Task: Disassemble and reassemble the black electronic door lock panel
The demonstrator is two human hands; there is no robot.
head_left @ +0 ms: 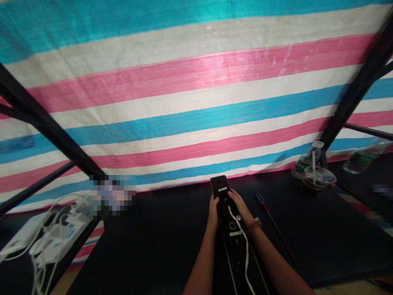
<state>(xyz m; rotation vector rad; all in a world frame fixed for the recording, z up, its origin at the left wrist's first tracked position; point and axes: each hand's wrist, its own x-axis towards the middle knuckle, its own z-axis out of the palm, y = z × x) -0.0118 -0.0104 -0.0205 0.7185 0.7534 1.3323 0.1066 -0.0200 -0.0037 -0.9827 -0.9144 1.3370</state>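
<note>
A long, flat black device [242,262] with small pale labels and round fittings lies lengthwise in front of me on the black table. A white cable [247,250] runs along its upper face toward me. My left hand [213,209] grips its left edge near the far end, the thumb on top. On the opposite edge my right hand [240,207] is closed round it, also with the thumb on the upper face; a bracelet is on that wrist. The fingers under the device are hidden. To the right lies a long screwdriver [271,216] with a dark and red handle.
At the back right stand a plastic bottle [314,152] and a clear lidded cup [319,178] with a straw. Another bottle [360,160] lies beyond the black frame post [353,102]. White boxes and tangled cables [58,233] sit at left. A striped sheet [196,98] hangs behind the table.
</note>
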